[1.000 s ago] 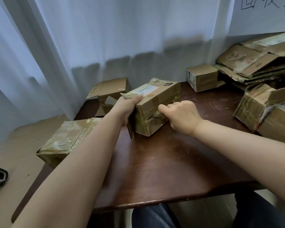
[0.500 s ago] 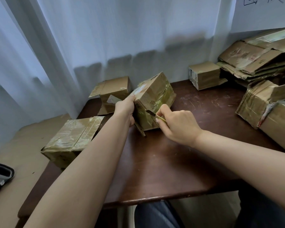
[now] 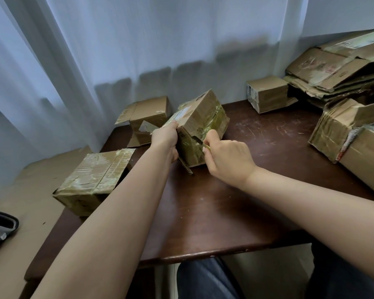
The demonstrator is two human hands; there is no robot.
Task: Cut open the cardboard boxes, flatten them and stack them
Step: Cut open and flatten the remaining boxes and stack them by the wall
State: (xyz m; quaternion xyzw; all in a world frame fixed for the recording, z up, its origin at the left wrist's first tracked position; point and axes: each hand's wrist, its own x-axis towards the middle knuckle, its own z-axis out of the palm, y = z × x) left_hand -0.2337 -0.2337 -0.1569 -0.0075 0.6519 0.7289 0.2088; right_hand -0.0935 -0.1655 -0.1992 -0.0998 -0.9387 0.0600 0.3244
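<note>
Centrally on the dark wooden bench [image 3: 235,212], a taped cardboard box [image 3: 200,124] stands tilted on one lower edge, its far end raised toward twelve o'clock. The left hand [image 3: 165,141] grips the box's near left corner, fingers curled over the top edge. The right hand [image 3: 227,158] is clamped on a small knife [image 3: 200,140], whose blade lies against the taped near face of the box. The two hands are apart, one on either side of that face.

At nine o'clock from the held box, another taped box [image 3: 95,180] sits at the bench's left edge. An opened box [image 3: 144,119] lies at eleven o'clock, against the white curtain [image 3: 138,50]. At two o'clock is a small closed box [image 3: 267,93], and beside it, toward three o'clock, a pile of flattened cardboard [image 3: 337,67]. More taped boxes [image 3: 337,130] crowd the right edge.
</note>
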